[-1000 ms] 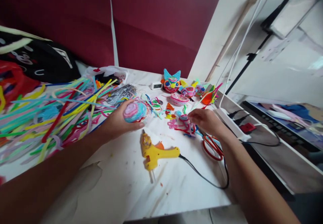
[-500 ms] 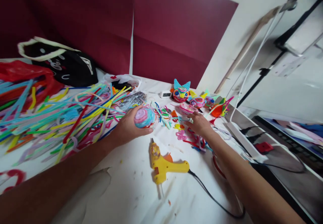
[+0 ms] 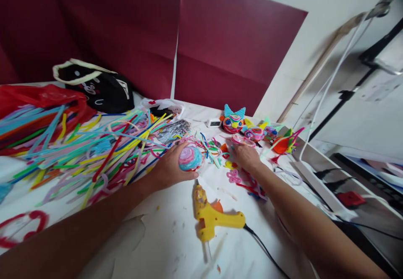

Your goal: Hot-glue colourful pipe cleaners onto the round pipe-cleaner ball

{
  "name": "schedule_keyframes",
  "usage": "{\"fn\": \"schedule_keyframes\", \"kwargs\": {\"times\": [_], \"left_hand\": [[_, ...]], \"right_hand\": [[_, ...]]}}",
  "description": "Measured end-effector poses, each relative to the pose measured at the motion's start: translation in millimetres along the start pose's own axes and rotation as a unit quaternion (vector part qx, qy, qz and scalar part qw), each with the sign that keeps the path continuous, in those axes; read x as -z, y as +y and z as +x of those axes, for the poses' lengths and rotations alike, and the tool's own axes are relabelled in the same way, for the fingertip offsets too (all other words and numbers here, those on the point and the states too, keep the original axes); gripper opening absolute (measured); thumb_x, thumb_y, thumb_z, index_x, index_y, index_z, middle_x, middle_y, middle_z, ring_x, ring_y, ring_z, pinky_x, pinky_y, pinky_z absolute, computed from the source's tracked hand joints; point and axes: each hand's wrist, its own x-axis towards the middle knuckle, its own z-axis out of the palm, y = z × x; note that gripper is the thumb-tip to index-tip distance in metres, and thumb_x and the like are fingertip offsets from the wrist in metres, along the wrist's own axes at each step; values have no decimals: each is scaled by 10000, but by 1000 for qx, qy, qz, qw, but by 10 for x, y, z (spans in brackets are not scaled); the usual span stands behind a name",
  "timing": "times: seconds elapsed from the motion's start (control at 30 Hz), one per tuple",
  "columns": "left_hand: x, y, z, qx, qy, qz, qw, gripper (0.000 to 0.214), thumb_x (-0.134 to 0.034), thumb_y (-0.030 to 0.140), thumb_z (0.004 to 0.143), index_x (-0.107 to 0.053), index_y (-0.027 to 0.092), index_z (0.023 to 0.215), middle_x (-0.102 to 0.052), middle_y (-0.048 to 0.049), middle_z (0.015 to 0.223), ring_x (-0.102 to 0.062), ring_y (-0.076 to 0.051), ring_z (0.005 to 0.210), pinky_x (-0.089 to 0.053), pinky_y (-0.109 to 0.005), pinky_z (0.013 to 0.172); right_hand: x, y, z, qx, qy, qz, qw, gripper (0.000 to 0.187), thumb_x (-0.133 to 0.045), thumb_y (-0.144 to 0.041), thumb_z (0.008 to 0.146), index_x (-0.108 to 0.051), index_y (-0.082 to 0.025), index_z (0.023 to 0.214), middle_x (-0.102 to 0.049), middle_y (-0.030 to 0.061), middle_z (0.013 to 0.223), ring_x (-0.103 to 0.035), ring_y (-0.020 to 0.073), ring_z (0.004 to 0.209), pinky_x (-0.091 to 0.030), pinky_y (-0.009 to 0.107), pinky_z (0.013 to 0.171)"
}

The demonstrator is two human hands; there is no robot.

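From where I stand, the left hand [image 3: 170, 170] is cupped round a swirled ball [image 3: 189, 158] of pink, blue and purple pipe cleaner, fingers curled behind it and thumb underneath, resting it low over the white table [image 3: 157, 237] just beyond the nozzle of the yellow glue gun [image 3: 210, 214]. That ball looks light and fuzzy to me, soft on the surface with thin wire inside, so I would judge it dents or unwinds under a hard squeeze; a loose grip round its sides, as it has now, seems the safe place to hold it. The right hand [image 3: 247, 156] lies palm down among small curled pieces [image 3: 234, 177] scattered to the right of the ball, fingertips near a pink disc [image 3: 243, 139] (whether they pinch anything I cannot tell, since the back of the hand covers them). The far side of the ball is hidden by the fingers, and the little coils under the wrist run together in a tangle. A big loose heap of pipe cleaners [image 3: 78, 144] spreads on the left, with a black bag [image 3: 94, 88] behind it. Finished faces, one with blue ears [image 3: 233, 121], sit at the back edge, too small to read in detail. The gun's cord [image 3: 267, 251] runs out of the bottom of the view.
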Motion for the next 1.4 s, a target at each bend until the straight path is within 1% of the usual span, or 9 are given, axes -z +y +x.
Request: {"fn": "schedule_keyframes", "kwargs": {"times": [0.17,0.33,0.47,0.67,0.9,1.03,1.13,1.23,1.4], "left_hand": [[8,43,-24,-5,-26,29,999,1024,-766,530,589,-362,154,1452,-376,-159,1527,-318,-371,1429,-296,-461,1176],[-8,40,5,21,-27,43,998,1021,-763,541,564,-386,174,1439,-382,-148,1527,-324,-393,1422,-303,-495,1166],[-20,14,34,24,-30,62,997,984,-732,535,607,-371,175,1449,-397,-115,1525,-357,-418,1397,-339,-476,1150],[3,51,34,32,-31,94,995,939,-711,525,646,-353,198,1449,-401,-108,1518,-385,-368,1389,-349,-470,1145],[-17,41,63,21,-21,104,994,921,-695,562,637,-387,191,1422,-424,-97,1504,-406,-362,1378,-362,-446,1146],[-24,48,58,19,-18,94,995,938,-696,558,615,-391,180,1417,-420,-110,1507,-394,-351,1388,-352,-444,1152],[-16,53,53,24,-15,92,995,929,-701,559,627,-386,191,1421,-429,-102,1499,-427,-353,1361,-356,-454,1145],[-11,47,55,25,-8,92,995,937,-703,576,614,-390,205,1416,-431,-88,1499,-450,-365,1339,-365,-463,1138],[-9,47,57,18,-4,94,995,924,-697,571,608,-404,201,1402,-447,-98,1488,-460,-366,1334,-381,-473,1131]], "right_hand": [[114,101,-122,14,27,26,999,287,-542,-353,955,-605,-166,1164,-651,75,1125,-645,189,976,-539,400,854],[334,513,-410,-8,50,48,998,257,-453,-187,961,-678,-161,1082,-725,98,1002,-674,205,959,-497,332,839],[351,752,-688,-3,26,72,997,281,-503,-129,885,-718,-183,1058,-756,86,973,-699,210,883,-483,286,779],[215,794,-994,49,-17,121,991,338,-502,-33,791,-735,-175,991,-738,102,1028,-681,242,930,-483,320,816],[202,795,-1138,159,-57,223,960,562,-473,96,653,-728,-260,1005,-673,34,1033,-633,171,930,-462,272,848],[86,742,-1106,174,-38,281,943,340,-554,13,703,-743,-226,853,-619,65,946,-602,195,861,-447,320,804],[25,746,-1069,154,-3,352,923,185,-595,-62,738,-707,-205,775,-621,51,880,-584,174,769,-432,315,742],[14,804,-1048,103,37,449,887,41,-637,-208,798,-672,-200,778,-637,24,760,-572,154,684,-433,292,660],[45,872,-1040,9,58,622,780,209,-688,-389,807,-682,-189,865,-700,34,772,-664,162,707,-513,261,606]]}}
